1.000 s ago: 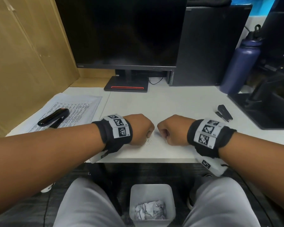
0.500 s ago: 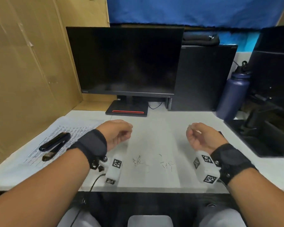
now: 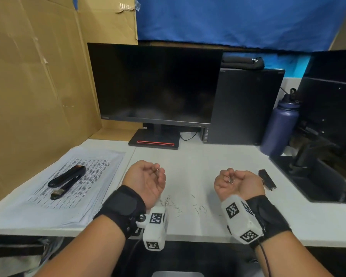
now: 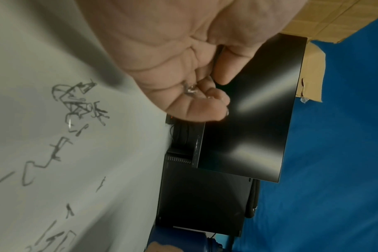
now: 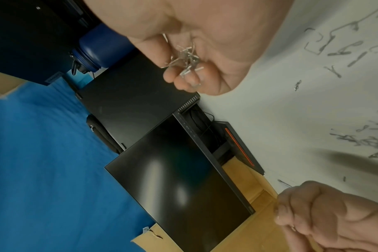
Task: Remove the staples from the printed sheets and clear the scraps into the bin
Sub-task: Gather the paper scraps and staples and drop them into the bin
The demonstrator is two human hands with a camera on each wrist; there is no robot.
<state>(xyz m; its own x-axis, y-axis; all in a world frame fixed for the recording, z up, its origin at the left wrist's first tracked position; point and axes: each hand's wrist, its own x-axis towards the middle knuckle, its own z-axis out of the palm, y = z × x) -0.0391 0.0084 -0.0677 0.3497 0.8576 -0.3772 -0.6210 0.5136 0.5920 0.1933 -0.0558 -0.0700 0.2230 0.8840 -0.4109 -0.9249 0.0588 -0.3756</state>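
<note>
Both palms up, cupped so scraps don't spill: left hand (image 3: 146, 179) fingers curl round a few staples (image 4: 189, 89), right hand (image 3: 237, 183) round a bigger clump. More staples on desk (image 3: 208, 162) at 6 o'clock of hands. Bin barely visible at bottom edge; sheets (image 3: 76, 176) at 9 o'clock.

monitor (image 3: 155, 82): dark, on stand with red strip, back of desk | computer tower (image 3: 242, 105): just right of monitor, black pouch (image 3: 243, 62) on top | blue bottle (image 3: 280, 126): upright, right of tower | cardboard panel (image 3: 38, 86): left wall | blue cloth (image 3: 238, 19): hangs behind
</note>
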